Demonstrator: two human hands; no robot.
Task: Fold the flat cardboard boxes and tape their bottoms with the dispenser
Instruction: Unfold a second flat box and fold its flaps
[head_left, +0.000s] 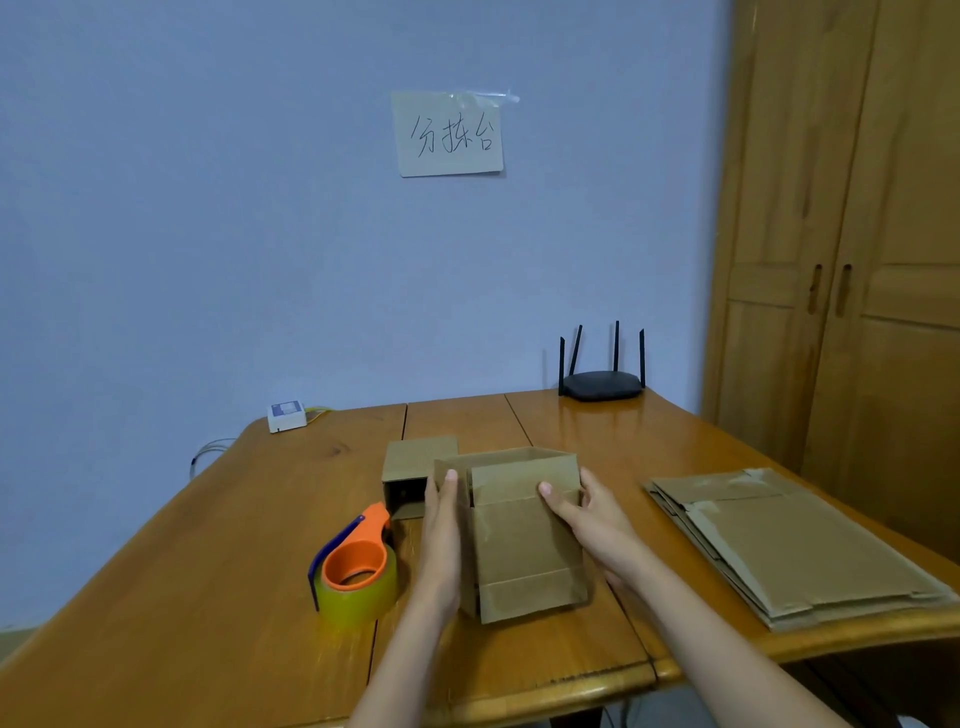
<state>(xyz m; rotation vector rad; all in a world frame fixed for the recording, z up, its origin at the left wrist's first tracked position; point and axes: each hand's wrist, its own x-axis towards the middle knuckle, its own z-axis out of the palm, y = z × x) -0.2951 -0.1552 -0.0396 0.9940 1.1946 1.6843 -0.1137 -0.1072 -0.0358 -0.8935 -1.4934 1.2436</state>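
I've got the half-erected brown cardboard box dead centre on the orange-brown wooden worktop, between both hands. Its long axis runs 12-to-6, open end with flaps at 12, folded end toward me at 6.

Left hand lies flat along the box's 9 o'clock wall, fingers straight and pointing to 12, pressing rather than gripping. Right hand is at 3 o'clock, thumb over the near flap at the top, fingers curled round the right wall, so it holds the box.

Key relation for the next move: the orange-handled tape dispenser with its yellowish clear roll sits at 9 o'clock from the box, just beside the left hand and well apart from the right. I judge the left hand is the natural one to fetch it while the right keeps the flaps down. Flaps at 12 look not fully closed yet, so taping seems premature.

A smaller, already-formed brown cardboard box stands at 11 o'clock, touching or just behind the one in hand; can't tell which. The stack of flat brown cardboard blanks lies at 3 o'clock, nearer the right hand.
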